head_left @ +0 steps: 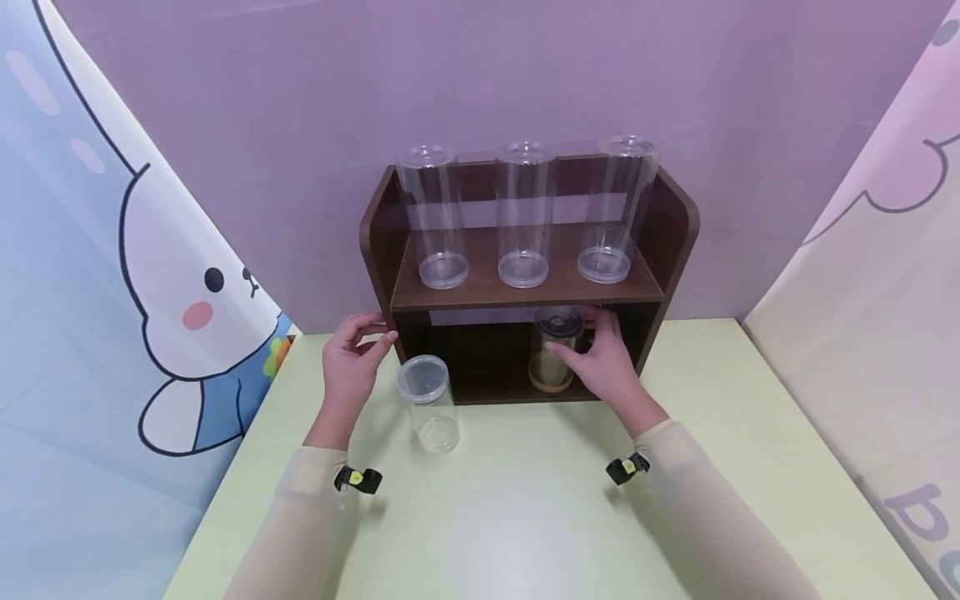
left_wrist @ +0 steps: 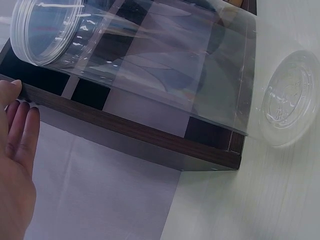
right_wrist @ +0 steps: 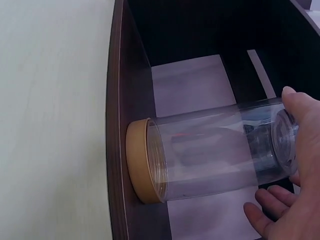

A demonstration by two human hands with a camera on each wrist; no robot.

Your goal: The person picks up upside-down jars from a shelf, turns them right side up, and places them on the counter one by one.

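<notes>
Jar (right_wrist: 210, 150), clear-walled, stands upside down on its tan lid (right_wrist: 140, 160) in the lower compartment of a dark brown rack (head_left: 678, 221), right of centre and close to the front edge. The right hand (head_left: 606, 362) curls round its upper end, gripping it from the side: the thumb lies against the left of the wall, and the fingers bend behind and to the right, a few tips showing slightly clear of the plastic in the right wrist view. That wrist is nearly straight, the forearm slanting in from the lower right.

The left hand (head_left: 352, 358) is at the rack's left side panel, palm turned inward, thumb tip on the front edge and the other fingers loosely bent along the outer face, relaxed. Its forearm rises from the lower left. Just beside this hand, a second jar (head_left: 437, 417) with a translucent lid stands upright on the pale table (head_left: 517, 508), in front of the rack's left end.

On the upper shelf, three tall canisters (head_left: 523, 268) stand in a row, well apart. Both sleeves (head_left: 720, 500) are pale, with a black strap at each wrist. Behind hangs purple cloth (head_left: 300, 125); a printed rabbit (head_left: 195, 275) fills the left sheet.
</notes>
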